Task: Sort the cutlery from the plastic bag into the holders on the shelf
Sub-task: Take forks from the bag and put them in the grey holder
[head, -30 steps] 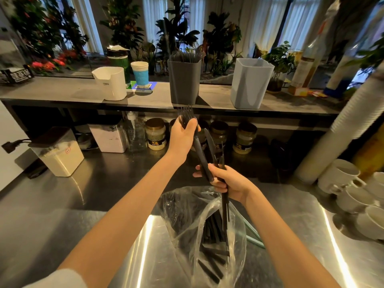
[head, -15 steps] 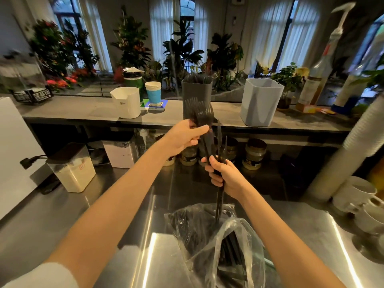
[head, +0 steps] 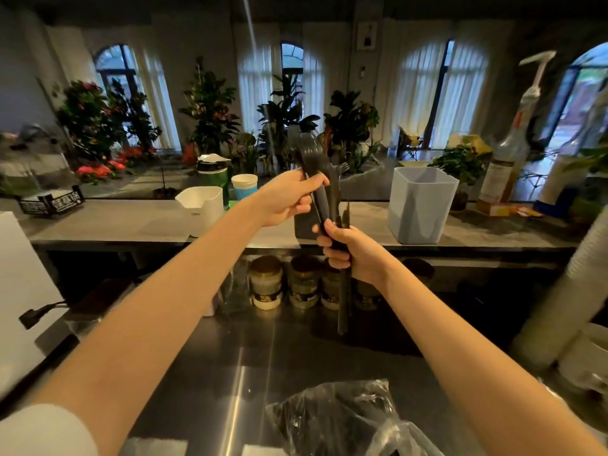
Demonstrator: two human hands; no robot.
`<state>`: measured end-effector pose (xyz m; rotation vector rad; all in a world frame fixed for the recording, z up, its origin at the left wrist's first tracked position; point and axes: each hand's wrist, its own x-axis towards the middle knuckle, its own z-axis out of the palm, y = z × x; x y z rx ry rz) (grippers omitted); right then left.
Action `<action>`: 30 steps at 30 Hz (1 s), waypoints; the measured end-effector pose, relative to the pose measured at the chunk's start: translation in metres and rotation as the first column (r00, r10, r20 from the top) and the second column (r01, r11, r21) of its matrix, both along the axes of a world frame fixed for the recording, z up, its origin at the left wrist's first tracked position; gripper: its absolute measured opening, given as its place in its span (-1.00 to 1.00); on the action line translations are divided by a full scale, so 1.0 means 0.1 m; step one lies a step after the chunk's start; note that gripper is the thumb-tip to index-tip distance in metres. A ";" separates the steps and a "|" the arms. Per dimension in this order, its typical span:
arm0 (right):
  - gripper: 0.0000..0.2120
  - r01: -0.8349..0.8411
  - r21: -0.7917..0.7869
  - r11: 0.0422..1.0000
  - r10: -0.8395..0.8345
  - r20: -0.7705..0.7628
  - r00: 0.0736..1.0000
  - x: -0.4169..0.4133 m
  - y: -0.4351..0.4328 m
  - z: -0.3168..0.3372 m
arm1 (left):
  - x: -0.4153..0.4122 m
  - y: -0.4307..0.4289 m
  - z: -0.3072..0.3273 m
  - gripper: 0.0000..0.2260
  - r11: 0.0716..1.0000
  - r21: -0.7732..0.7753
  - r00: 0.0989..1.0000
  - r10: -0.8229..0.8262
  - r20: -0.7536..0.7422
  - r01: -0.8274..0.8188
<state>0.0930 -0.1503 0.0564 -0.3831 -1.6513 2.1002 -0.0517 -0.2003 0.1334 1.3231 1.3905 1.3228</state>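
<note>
Now my left hand [head: 289,199] is clenched round a bunch of black forks [head: 311,156], which within the last second has risen from just above the plastic bag [head: 342,419] to stand in front of the dark holder [head: 301,228] on the shelf [head: 131,222], while my right hand [head: 352,258] grips the rest of the cutlery [head: 342,304], handles hanging below the fist. The forks' lower ends still touch my right hand, so I judge the bunch not quite parted; the bag lies on the desk [head: 204,373], well below, and the blue-grey holder [head: 424,205] stands to the right.
</note>
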 end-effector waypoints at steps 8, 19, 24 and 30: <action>-0.62 0.288 0.126 0.949 -0.301 0.103 0.948 -0.32 0.67 0.31 | -0.26 0.65 0.18 -0.86 0.958 0.218 0.979 0.200 -0.035 -0.187; -0.92 0.540 0.288 0.791 -0.598 0.171 0.783 -0.58 1.21 0.55 | -0.71 1.17 0.17 -0.76 0.783 0.434 0.825 0.547 -0.138 -0.447; -0.86 0.488 0.327 0.809 -0.563 0.196 0.803 -0.75 1.24 0.59 | -0.71 1.34 0.05 -0.81 0.794 0.396 0.794 0.569 -0.216 -0.461; -0.85 0.500 0.339 0.797 -0.573 0.162 0.803 -0.86 1.29 0.61 | -0.72 1.47 -0.05 -0.76 0.851 0.199 0.648 0.503 -0.572 -0.486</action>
